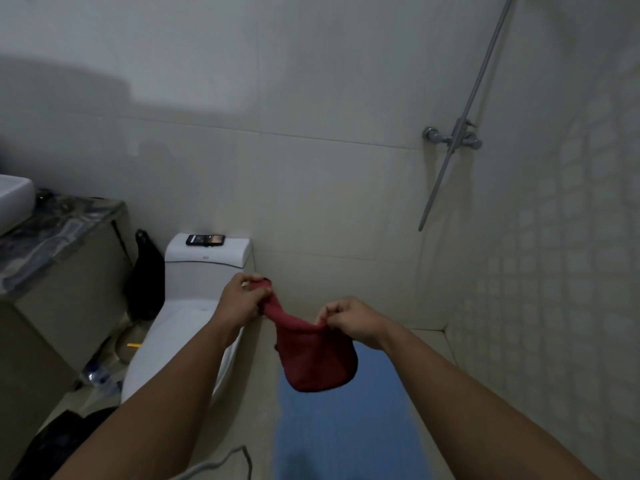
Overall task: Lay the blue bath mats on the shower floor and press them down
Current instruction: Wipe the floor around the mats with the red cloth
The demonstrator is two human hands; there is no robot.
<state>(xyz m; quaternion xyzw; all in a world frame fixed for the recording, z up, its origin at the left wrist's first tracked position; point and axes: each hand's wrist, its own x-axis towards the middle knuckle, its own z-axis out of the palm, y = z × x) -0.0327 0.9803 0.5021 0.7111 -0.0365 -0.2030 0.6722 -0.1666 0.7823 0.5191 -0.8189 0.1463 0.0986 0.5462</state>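
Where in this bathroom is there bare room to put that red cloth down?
Both hands, left hand and right hand, pinch the red cloth. Free: the blue mat below it, the pale floor strip between mat and mosaic wall, and the toilet lid. Crowded: the floor left of the toilet, with a bottle and dark bag.

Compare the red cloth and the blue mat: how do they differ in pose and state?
The red cloth hangs in the air, bunched; the blue mat lies flat on the shower floor. The cloth is pinched by the left hand and right hand; nothing holds the mat. The cloth looks smaller than the mat. Both are soft fabric pieces.
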